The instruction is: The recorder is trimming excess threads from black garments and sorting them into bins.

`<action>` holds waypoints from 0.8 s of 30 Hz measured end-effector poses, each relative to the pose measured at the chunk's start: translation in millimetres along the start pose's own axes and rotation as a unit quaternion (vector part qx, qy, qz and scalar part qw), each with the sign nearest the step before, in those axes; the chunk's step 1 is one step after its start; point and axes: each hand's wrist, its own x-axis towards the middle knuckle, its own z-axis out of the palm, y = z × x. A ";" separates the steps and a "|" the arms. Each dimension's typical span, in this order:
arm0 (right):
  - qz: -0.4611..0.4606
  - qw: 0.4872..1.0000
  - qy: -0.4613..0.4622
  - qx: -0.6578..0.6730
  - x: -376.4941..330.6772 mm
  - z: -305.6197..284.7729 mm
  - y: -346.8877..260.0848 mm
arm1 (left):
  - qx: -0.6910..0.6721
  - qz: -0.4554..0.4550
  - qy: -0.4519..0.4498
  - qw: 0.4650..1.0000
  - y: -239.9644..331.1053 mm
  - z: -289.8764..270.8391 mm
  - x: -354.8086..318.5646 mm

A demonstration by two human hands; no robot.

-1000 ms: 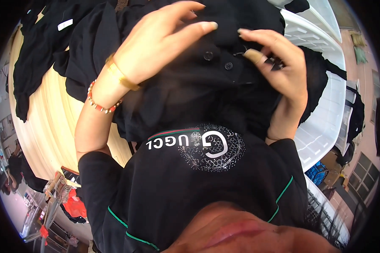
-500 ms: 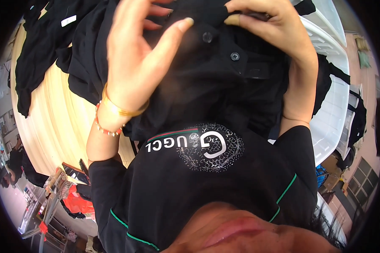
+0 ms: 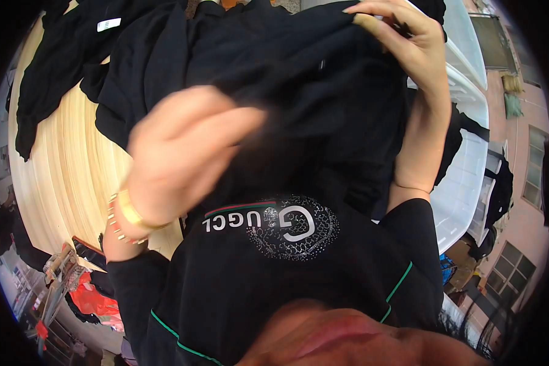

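Note:
A black garment (image 3: 286,85) is spread in front of me, its folds running down toward my chest. At its upper right, my right hand (image 3: 402,43) pinches the edge of the cloth between thumb and fingers. My left hand (image 3: 189,146), with a gold bangle and a beaded bracelet at the wrist, is over the garment's lower left part. Motion smears its fingers, so whether it grips any cloth is unclear. A small shiny spot (image 3: 322,64) shows on the fabric between the hands.
On the left lies a pale wooden tabletop (image 3: 58,128), partly covered by another black garment (image 3: 58,67) with a white tag (image 3: 108,25). White plastic crates (image 3: 460,177) stand close on the right, black cloth hanging over them. Red plastic (image 3: 97,299) shows at lower left.
My left hand has swept down and leftward from the upper part of the garment. My right hand has shifted slightly right with the cloth edge. The buttons seen before are now out of sight.

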 end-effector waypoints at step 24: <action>0.004 0.973 -0.160 -0.164 18.6 -5.4 -5.5 | 0.198 -0.304 0.027 0.931 -36.8 -7.7 13.2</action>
